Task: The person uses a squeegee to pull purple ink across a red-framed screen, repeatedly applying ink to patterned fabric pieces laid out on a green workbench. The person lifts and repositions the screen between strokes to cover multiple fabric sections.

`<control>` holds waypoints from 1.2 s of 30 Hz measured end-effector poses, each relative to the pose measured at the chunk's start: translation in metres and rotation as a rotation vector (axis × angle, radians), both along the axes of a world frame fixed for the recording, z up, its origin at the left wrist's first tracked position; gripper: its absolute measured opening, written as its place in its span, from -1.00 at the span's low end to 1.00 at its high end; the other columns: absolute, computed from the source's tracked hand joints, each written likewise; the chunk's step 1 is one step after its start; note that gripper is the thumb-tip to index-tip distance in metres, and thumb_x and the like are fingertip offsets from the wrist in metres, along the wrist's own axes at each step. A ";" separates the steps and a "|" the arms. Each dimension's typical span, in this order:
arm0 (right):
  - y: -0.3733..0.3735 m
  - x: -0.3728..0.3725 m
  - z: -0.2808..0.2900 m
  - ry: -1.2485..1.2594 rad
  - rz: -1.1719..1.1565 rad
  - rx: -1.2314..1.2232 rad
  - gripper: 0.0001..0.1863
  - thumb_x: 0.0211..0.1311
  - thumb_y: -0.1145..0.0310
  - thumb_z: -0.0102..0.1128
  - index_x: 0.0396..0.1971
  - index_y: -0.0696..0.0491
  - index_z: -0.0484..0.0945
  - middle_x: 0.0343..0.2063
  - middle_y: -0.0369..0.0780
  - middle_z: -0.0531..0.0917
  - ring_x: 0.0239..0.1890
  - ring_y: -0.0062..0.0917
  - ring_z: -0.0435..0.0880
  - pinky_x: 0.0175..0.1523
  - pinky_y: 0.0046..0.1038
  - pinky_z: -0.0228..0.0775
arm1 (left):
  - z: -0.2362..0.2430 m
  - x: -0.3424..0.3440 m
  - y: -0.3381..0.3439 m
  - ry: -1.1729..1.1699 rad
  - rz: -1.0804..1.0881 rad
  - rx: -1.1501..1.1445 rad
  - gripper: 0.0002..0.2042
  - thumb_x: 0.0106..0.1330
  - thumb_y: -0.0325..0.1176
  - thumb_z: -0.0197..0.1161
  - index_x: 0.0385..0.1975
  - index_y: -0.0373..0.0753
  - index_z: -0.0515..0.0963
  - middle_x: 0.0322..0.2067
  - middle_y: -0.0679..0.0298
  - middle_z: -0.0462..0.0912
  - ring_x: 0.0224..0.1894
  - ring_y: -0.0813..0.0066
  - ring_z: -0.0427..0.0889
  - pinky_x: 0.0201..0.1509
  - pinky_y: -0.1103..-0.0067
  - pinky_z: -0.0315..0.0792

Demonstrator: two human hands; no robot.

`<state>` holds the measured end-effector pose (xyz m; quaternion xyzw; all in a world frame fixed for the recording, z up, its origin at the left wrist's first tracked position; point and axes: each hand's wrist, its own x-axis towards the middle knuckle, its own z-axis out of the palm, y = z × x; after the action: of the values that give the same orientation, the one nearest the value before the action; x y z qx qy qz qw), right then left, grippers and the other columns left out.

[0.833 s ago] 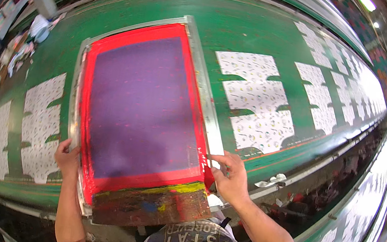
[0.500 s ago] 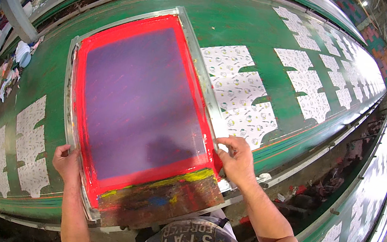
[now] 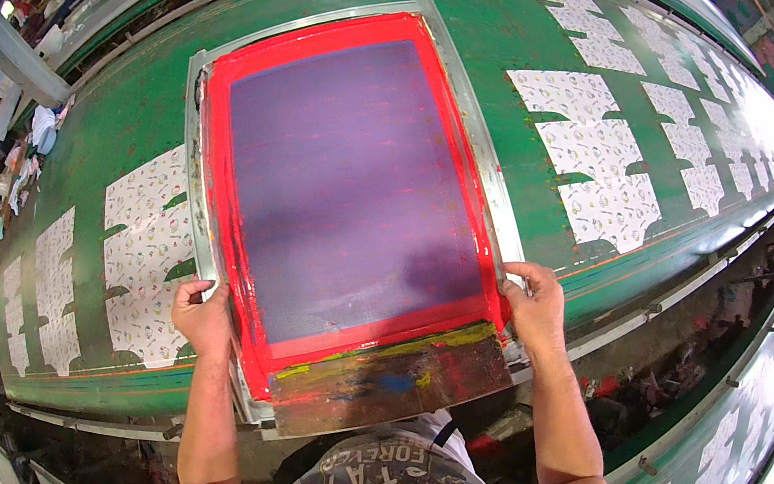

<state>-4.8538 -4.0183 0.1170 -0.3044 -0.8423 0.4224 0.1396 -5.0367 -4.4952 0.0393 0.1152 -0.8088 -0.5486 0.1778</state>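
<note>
Head view: a large printing screen (image 3: 355, 186) with a red border and purple mesh was seen lying across the green table (image 3: 532, 32) at the frame's centre. Its lower left edge was gripped by the closed left hand (image 3: 203, 314), its lower right edge by the curled right hand (image 3: 531, 305). Printed fabric pieces (image 3: 612, 166) lay at the upper right, others (image 3: 144, 244) at the lower left. Judging by this, the screen seemed partway along the row.
</note>
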 end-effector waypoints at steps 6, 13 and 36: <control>0.047 0.015 -0.004 -0.012 0.059 0.004 -0.72 0.23 0.51 0.46 -0.04 0.06 0.83 0.03 -0.03 0.78 0.19 -0.13 0.70 0.36 -0.20 0.51 | 0.002 0.007 0.041 -0.001 0.004 0.028 -0.72 0.13 -0.78 0.57 -0.31 -0.30 0.62 -0.12 0.21 0.71 -0.09 0.48 0.70 0.11 0.49 0.58; 0.076 0.027 -0.018 0.036 0.106 0.013 -0.70 0.22 0.49 0.47 -0.03 0.06 0.83 0.07 -0.01 0.79 0.23 -0.09 0.69 0.40 -0.18 0.50 | -0.005 0.009 0.055 -0.018 -0.021 -0.019 -0.74 0.16 -0.76 0.56 -0.31 -0.28 0.63 -0.15 0.25 0.69 -0.13 0.49 0.68 0.07 0.51 0.56; -0.085 0.060 0.051 0.065 0.975 0.664 -0.40 0.06 0.53 0.38 0.20 -0.01 0.74 0.23 -0.14 0.72 0.28 -0.13 0.69 0.41 -0.04 0.54 | -0.016 0.008 0.065 -0.089 -0.001 -0.383 -0.47 0.15 -0.32 0.57 0.17 -0.27 0.76 -0.09 0.02 0.74 0.05 -0.05 0.67 0.27 0.12 0.53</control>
<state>-4.7939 -4.1030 0.1677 0.1908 -0.9675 0.1604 0.0428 -5.0287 -4.4299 0.0238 0.1027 -0.9056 -0.3790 0.1603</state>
